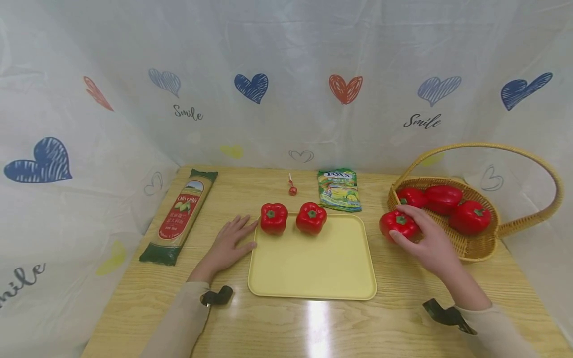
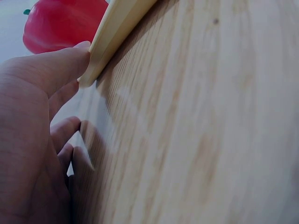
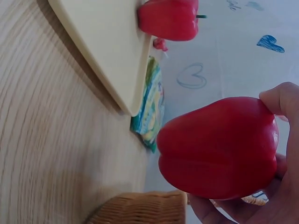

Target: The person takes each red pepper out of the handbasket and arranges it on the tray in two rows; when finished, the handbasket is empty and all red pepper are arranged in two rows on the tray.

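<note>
In the head view my right hand [image 1: 427, 241] grips a red bell pepper [image 1: 397, 224] at the left side of a wicker basket [image 1: 465, 251]. The right wrist view shows this pepper [image 3: 219, 149] held between thumb and fingers, above the table. Several more red peppers [image 1: 443, 198] lie inside the basket. My left hand [image 1: 227, 246] rests by the left edge of a yellow tray [image 1: 313, 268], its thumb and a fingertip touching the rim, as the left wrist view also shows. Two red bell peppers [image 1: 274, 219] stand along the tray's far side.
A pack of pasta [image 1: 181, 216] lies on the left of the wooden table. Behind the tray are a small red trinket [image 1: 293, 190] and a green candy bag [image 1: 339, 190]. The basket's tall handle [image 1: 537, 214] leans out to the right. A white printed curtain hangs behind.
</note>
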{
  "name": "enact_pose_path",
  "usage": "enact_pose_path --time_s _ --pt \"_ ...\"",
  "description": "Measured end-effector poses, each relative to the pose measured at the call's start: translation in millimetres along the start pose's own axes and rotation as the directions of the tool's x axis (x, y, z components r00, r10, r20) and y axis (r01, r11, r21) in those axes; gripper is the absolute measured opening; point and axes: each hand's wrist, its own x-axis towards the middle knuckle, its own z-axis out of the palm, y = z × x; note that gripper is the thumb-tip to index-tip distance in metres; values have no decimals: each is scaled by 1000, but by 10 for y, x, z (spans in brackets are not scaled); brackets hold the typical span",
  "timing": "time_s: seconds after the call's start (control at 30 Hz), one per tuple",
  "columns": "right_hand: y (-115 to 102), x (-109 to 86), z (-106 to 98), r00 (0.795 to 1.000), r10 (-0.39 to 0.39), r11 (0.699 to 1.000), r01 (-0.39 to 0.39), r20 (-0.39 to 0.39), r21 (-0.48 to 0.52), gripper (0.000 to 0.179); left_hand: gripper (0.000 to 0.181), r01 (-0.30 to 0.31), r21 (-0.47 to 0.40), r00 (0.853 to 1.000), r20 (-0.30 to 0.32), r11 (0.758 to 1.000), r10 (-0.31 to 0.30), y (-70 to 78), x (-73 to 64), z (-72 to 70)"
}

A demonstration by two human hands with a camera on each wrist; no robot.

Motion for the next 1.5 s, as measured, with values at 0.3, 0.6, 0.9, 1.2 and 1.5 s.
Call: enact_pose_path --time_s 0.3,0.6,0.9,1.2,1.5 --pt "7 20 165 1000 2 1000 -2 23 17 60 63 2 -5 1000 3 1000 -2 -7 0 12" --pt "12 47 303 999 -9 999 8 39 36 60 62 1 -9 1000 0 1000 -1 12 -3 -2" --pt "4 88 435 999 -13 997 9 52 72 60 62 4 -10 1000 -1 1000 -4 -5 -4 6" --pt "-17 162 568 998 -15 996 9 68 90 60 63 0 -2 1000 -3 1000 0 -23 3 18" --pt "-60 253 679 996 6 990 -17 84 137 62 64 0 -1 1000 -2 1000 0 -23 2 16"
